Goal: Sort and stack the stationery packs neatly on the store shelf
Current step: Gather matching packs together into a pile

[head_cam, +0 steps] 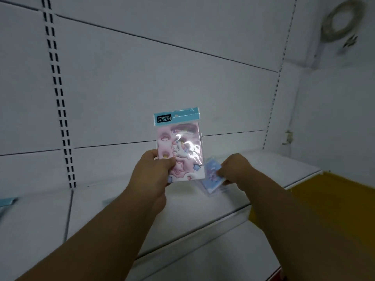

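Observation:
My left hand (151, 172) pinches a pink stationery pack (179, 145) by its lower left corner and holds it upright above the white shelf (113, 207). The pack has a light blue header and a unicorn picture under glossy plastic. To its right, my right hand (233, 169) grips a blue stationery pack (212, 177), which is tilted and blurred, low over the shelf. More packs seem to lie under the blue one, but I cannot tell how many.
White back panels with slotted uprights (58, 102) rise behind the shelf. A lower white shelf (223, 256) sticks out below. A yellow surface (324, 195) lies at the right. A coiled cable (341, 19) hangs on the wall at the top right.

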Motion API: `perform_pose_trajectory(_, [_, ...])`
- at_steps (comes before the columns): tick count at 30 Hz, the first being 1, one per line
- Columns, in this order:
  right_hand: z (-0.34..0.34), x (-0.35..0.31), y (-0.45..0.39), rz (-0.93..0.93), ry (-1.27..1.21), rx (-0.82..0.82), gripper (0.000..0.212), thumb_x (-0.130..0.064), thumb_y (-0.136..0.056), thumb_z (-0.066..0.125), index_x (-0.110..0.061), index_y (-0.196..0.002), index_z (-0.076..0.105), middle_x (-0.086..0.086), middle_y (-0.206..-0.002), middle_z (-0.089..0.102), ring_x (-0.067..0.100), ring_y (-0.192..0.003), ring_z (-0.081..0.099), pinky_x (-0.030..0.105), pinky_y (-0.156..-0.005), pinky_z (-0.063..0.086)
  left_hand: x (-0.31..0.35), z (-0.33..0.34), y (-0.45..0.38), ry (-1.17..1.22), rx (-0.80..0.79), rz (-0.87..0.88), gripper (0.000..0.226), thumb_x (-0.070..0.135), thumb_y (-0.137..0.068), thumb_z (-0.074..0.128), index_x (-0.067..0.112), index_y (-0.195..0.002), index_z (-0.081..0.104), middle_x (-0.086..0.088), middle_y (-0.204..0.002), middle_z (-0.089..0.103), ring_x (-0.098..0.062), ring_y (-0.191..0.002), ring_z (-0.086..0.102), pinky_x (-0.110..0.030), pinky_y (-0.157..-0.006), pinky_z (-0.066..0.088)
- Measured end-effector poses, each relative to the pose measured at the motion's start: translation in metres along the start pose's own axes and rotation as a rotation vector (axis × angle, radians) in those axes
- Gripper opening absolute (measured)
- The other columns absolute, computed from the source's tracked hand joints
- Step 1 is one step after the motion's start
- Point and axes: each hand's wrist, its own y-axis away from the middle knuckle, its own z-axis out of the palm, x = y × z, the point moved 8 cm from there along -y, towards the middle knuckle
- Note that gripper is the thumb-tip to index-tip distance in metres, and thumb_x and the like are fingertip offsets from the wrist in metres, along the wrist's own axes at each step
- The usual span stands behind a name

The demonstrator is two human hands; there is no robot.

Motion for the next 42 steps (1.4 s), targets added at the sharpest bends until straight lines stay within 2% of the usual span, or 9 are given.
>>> perform_pose_trajectory(4, [0.003,0.013,-0.019,-0.014,0.337,-0.052,0.03,-0.025,-0.074,0.078,-0.004,-0.072,0.056,0.005,-0.062,0.053,0.014,-0.047,0.052,0.02,-0.039,0.038,-0.008,0.031,-0.021,-0.038,0.004,-0.02,0.026,0.013,-0.092,0.064,0.013,-0.117,0.06,-0.011,-0.103,0.072,-0.025,-0.083,0.073,-0.039,-0.074,0.06])
perform_pose_trajectory(9, [0.005,0.011,-0.029,-0.198,0.5,-0.105,0.045,-0.042,-0.08,0.071,-0.002,-0.064,0.057,0.011,-0.067,0.059,0.019,-0.055,0.053,0.023,-0.052,0.039,-0.025,0.055,-0.03,-0.086,0.025,-0.041,0.023,0.008,-0.091,0.062,0.011,-0.114,0.061,-0.012,-0.102,0.071,-0.026,-0.082,0.073,-0.034,-0.063,0.059])
perform_pose_trajectory(14, [-0.044,-0.003,-0.058,-0.207,-0.515,-0.19,0.052,-0.052,-0.093,0.046,-0.005,-0.09,0.067,0.009,-0.072,0.068,0.019,-0.053,0.057,0.027,-0.047,0.044,-0.044,0.089,-0.038,-0.173,0.073,-0.045,0.02,0.003,-0.091,0.056,0.011,-0.109,0.062,-0.013,-0.1,0.071,-0.028,-0.085,0.07,-0.036,-0.062,0.058])
perform_pose_trajectory(16, [-0.067,-0.005,-0.075,-0.282,-0.57,-0.24,0.045,-0.048,-0.09,0.056,-0.004,-0.089,0.066,0.008,-0.07,0.067,0.018,-0.052,0.056,0.027,-0.044,0.044,-0.053,0.114,-0.042,-0.187,0.071,-0.053,0.019,0.003,-0.092,0.055,0.013,-0.105,0.063,-0.01,-0.096,0.072,-0.028,-0.083,0.072,-0.039,-0.067,0.06])
perform_pose_trajectory(21, [-0.114,0.034,-0.136,-0.344,-0.324,-0.168,0.015,-0.012,-0.086,0.068,0.001,-0.079,0.063,0.014,-0.061,0.063,0.014,-0.042,0.057,0.025,-0.042,0.047,-0.087,0.195,-0.059,-0.306,0.057,-0.058,0.03,-0.004,-0.083,0.061,0.015,-0.106,0.065,-0.014,-0.098,0.072,-0.028,-0.081,0.073,-0.034,-0.058,0.061])
perform_pose_trajectory(26, [-0.129,0.086,-0.198,-0.29,-0.084,-0.21,0.024,-0.013,-0.085,0.07,-0.006,-0.069,0.054,0.016,-0.061,0.063,0.018,-0.039,0.056,0.027,-0.042,0.051,-0.114,0.259,-0.089,-0.697,0.08,-0.059,0.01,0.006,-0.074,0.074,0.007,-0.083,0.072,-0.016,-0.083,0.074,-0.03,-0.074,0.073,-0.045,-0.069,0.062])
perform_pose_trajectory(30, [-0.114,0.112,-0.229,-0.309,0.147,-0.284,0.024,-0.019,-0.086,0.068,0.004,-0.085,0.062,0.025,-0.08,0.07,0.028,-0.063,0.063,0.043,-0.072,0.059,-0.129,0.29,-0.105,-1.047,0.055,-0.07,0.021,0.025,-0.07,0.079,0.007,-0.081,0.075,-0.01,-0.074,0.076,-0.024,-0.069,0.073,-0.035,-0.072,0.061])
perform_pose_trajectory(32, [-0.111,0.118,-0.241,-0.346,0.219,-0.257,0.023,-0.021,-0.084,0.067,0.002,-0.085,0.064,0.02,-0.082,0.071,0.028,-0.067,0.065,0.038,-0.068,0.059,-0.132,0.302,-0.112,-1.184,0.081,-0.044,0.027,0.03,-0.071,0.076,0.009,-0.087,0.075,-0.007,-0.081,0.075,-0.02,-0.072,0.071,-0.026,-0.067,0.057])
perform_pose_trajectory(42, [-0.11,0.09,-0.209,-0.613,0.337,0.036,0.018,-0.025,-0.087,0.059,-0.01,-0.096,0.053,0.013,-0.104,0.06,0.026,-0.089,0.059,0.029,-0.067,0.042,-0.124,0.291,-0.114,-1.352,0.282,0.066,0.037,0.047,-0.081,0.068,0.018,-0.103,0.064,0.001,-0.099,0.069,-0.012,-0.074,0.054,-0.021,-0.058,0.039])
